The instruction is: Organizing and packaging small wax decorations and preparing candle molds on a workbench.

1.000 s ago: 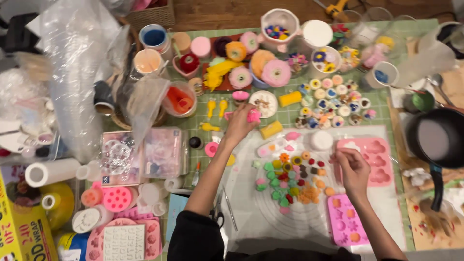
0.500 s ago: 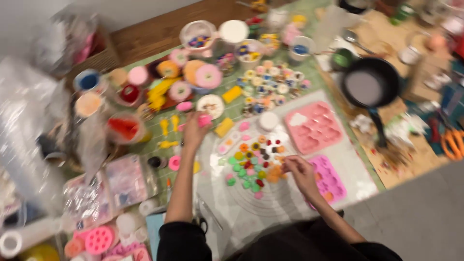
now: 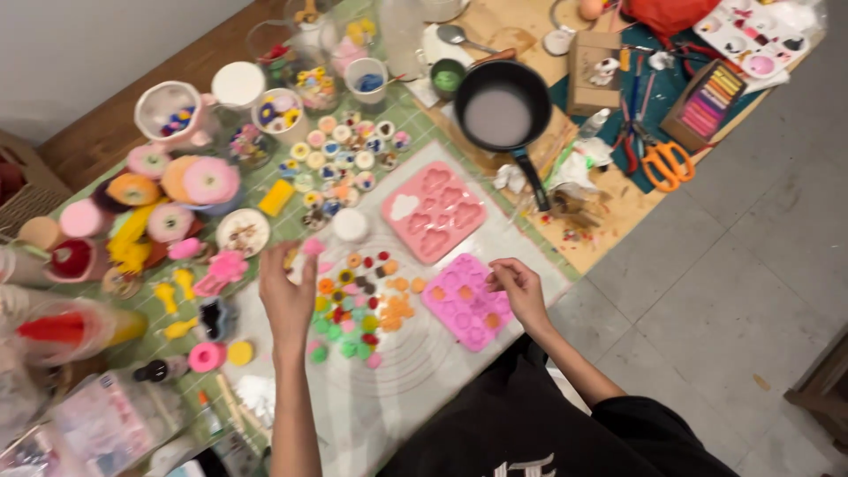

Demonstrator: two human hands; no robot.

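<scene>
Two hands apart over a mat of small coloured craft pieces

The left hand [image 3: 287, 296] is seen pinching a tiny pink piece [image 3: 311, 246]; the right hand [image 3: 518, 290] is curled at the magenta silicone mould [image 3: 465, 300], its grip hidden. Between them, small coloured shapes [image 3: 362, 305] are scattered. Beyond, a pink heart mould [image 3: 434, 210] and black pan [image 3: 500, 113] are seen.

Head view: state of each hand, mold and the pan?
left hand: holds a small pink piece at its fingers
right hand: fingers pinched over magenta mold
magenta mold: some cavities filled orange
pink heart mold: one cavity filled white
black pan: holds pale liquid
</scene>
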